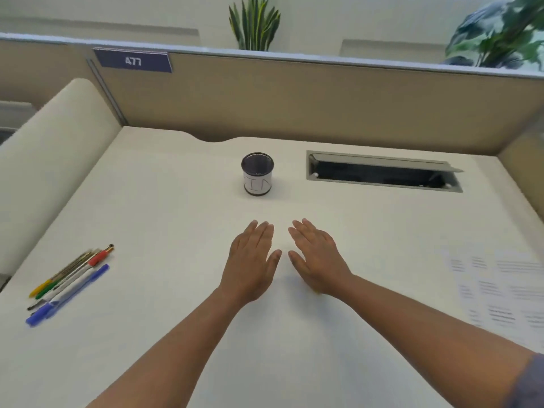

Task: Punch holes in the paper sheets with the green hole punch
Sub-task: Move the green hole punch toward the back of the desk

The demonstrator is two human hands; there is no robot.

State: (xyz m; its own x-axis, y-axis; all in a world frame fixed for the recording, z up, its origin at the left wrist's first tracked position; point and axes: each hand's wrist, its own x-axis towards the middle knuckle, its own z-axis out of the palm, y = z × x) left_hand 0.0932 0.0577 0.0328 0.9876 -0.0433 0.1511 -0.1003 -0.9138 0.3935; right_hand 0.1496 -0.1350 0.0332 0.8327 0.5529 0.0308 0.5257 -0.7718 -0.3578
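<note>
White desk (164, 219) all around you, boxed in by beige partition panels (294, 95) at the back and on both sides. Two hands out in the middle: your left hand (250, 263) and your right hand (319, 260) lie flat, palms down, fingers spread slightly and gripping nothing, thumbs nearly meeting. Count with me: one dark pen cup (257, 173) standing upright just beyond your fingertips, its white label hand-lettered with what could be "IN", too blurred to be sure. One bundle of pens (70, 282) far to your left near the desk edge, roughly six, among them blue, red, green and yellow; the exact number blurs together. One open cable hatch (382, 172) in the desktop, back right, lid tilted up. Printed paper sheets (500, 290) lie flat at your right, running off the frame edge, text unreadable, how many I cannot tell. I see no green hole punch in view. Plenty of bare surface sits between your hands and the pens, and in front toward you. One blue sign (133, 60) on the partition reads "A77". Two plants (254, 23) rise behind the panel.
</note>
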